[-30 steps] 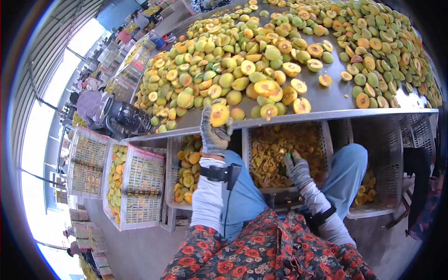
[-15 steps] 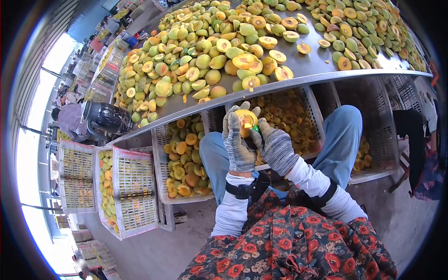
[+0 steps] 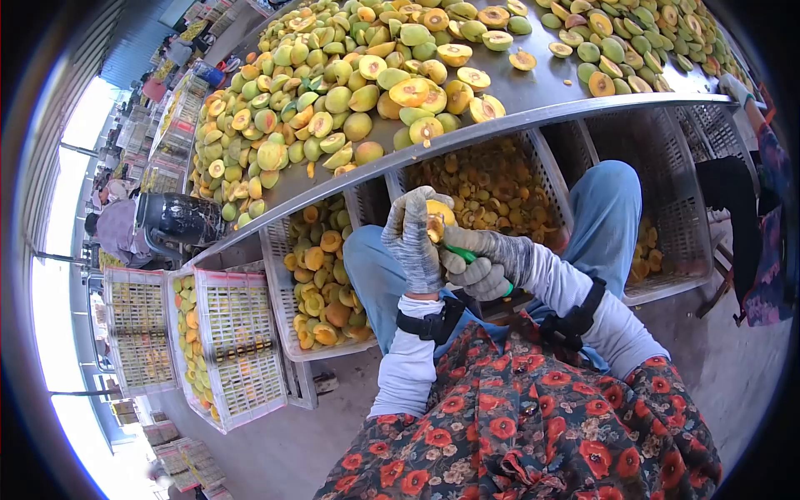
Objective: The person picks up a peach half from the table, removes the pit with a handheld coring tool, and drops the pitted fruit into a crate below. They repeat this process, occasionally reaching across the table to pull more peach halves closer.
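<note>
My left hand [image 3: 414, 242], in a grey glove, is closed round a yellow halved fruit [image 3: 439, 218] with its cut side showing. My right hand [image 3: 492, 265], gloved too, grips a tool with a green handle [image 3: 460, 252]. The tool's tip points at the fruit; its exact contact is hidden by my fingers. Both hands are above my lap, just in front of the metal table's edge [image 3: 367, 187]. Beneath them and beyond, a crate [image 3: 560, 187] holds cut fruit pieces.
Halved green and yellow fruits [image 3: 337, 100] are heaped on the table. Crates of fruit [image 3: 321, 354] stand under it and at the left [image 3: 246, 346]. A black barrel [image 3: 185, 218] stands near a person [image 3: 119, 229]. A co-worker's gloved hand [image 3: 735, 88] touches the table's right end.
My right hand has turned and moved slightly down, exposing more of the green handle. The co-worker's hand has moved up to the table's edge. The view has shifted slightly.
</note>
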